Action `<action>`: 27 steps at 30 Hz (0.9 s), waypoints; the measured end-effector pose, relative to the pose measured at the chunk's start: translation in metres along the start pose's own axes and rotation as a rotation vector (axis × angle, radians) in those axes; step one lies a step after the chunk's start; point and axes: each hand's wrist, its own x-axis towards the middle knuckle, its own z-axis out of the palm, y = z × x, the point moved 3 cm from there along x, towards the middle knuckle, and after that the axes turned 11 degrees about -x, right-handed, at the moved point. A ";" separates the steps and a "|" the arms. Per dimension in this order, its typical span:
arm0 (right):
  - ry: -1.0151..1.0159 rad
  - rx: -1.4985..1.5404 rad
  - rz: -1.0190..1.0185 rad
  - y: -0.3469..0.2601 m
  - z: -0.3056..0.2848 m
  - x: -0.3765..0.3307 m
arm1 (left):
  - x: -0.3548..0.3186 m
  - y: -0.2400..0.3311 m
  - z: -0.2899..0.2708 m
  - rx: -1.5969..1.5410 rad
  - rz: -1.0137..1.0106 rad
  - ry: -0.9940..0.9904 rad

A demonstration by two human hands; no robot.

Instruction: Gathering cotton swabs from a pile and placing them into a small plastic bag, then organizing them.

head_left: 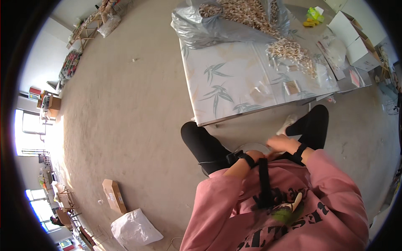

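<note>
Both hands are drawn together over my lap, away from the table. My left hand (256, 155) is low between my thighs, and its fingers are hidden. Just to its right is my right hand (278, 143), slightly blurred, its fingers bent toward the left one. Whether anything is between them does not show. A round, pale seat-like edge (252, 147) is visible just beyond my hands. On the table's near part lies a flat row of cotton swabs (291, 87), with a small clear plastic bag (262, 90) to its left. Behind them spreads a loose pile of swabs (292, 52).
A big grey plastic bag (201, 27) full of swabs sits at the back of the patterned table (234, 71). White boxes (363, 54) and a yellow-green packet (315, 16) are at right. A cardboard box (114, 195) and white sack (136, 229) lie on the floor, lower left.
</note>
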 end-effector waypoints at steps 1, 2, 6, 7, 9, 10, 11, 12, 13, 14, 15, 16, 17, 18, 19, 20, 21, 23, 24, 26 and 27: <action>0.132 0.136 -0.022 0.000 -0.019 -0.006 | -0.003 0.006 -0.002 0.006 0.004 0.005; 0.263 0.273 -0.050 0.002 -0.040 -0.010 | -0.008 0.008 -0.004 0.022 -0.089 0.014; 0.817 0.642 0.137 0.042 -0.090 -0.019 | -0.018 0.030 -0.023 -0.104 -0.422 0.021; 0.923 0.627 0.217 0.051 -0.098 -0.019 | -0.020 0.028 -0.024 -0.109 -0.434 0.016; 1.006 0.627 0.286 0.069 -0.109 -0.008 | -0.024 0.020 -0.019 -0.220 -0.506 -0.019; 1.158 0.543 0.306 0.079 -0.115 -0.001 | -0.020 0.010 -0.017 -0.238 -0.525 -0.027; 1.306 0.458 0.327 0.089 -0.118 0.005 | -0.011 0.000 -0.012 -0.287 -0.498 -0.149; 1.276 0.517 0.342 0.094 -0.120 0.016 | -0.009 -0.012 -0.004 -0.348 -0.477 -0.271; 1.273 0.567 0.364 0.106 -0.116 0.020 | -0.008 -0.003 -0.008 -0.377 -0.496 -0.297; 1.268 0.618 0.388 0.118 -0.111 0.023 | -0.005 0.011 -0.014 -0.339 -0.437 -0.280; 1.229 0.640 0.392 0.120 -0.117 0.021 | -0.006 0.022 -0.023 -0.300 -0.385 -0.257; 1.182 0.664 0.376 0.113 -0.122 0.022 | -0.004 0.015 -0.014 -0.376 -0.427 -0.255; 1.153 0.672 0.376 0.112 -0.119 0.020 | 0.000 0.007 -0.004 -0.444 -0.456 -0.255; 1.145 0.671 0.378 0.117 -0.121 0.023 | 0.002 -0.001 -0.003 -0.462 -0.474 -0.258; 1.131 0.686 0.362 0.119 -0.128 0.029 | 0.001 -0.003 0.001 -0.395 -0.320 -0.241; 1.036 0.741 0.441 0.121 -0.130 0.027 | -0.002 0.005 0.001 -0.332 -0.160 -0.233; 0.936 0.788 0.519 0.123 -0.129 0.024 | -0.005 0.011 -0.005 -0.358 -0.168 -0.240; 0.896 0.816 0.537 0.125 -0.126 0.028 | -0.011 0.020 -0.024 -0.381 -0.296 -0.296; 0.884 0.838 0.562 0.124 -0.124 0.029 | -0.016 0.023 -0.038 -0.389 -0.300 -0.303; 0.886 0.880 0.570 0.122 -0.130 0.029 | -0.033 0.024 -0.086 -0.530 -0.303 -0.296; 0.881 0.852 0.546 0.119 -0.137 0.026 | -0.045 0.026 -0.113 -0.598 -0.304 -0.295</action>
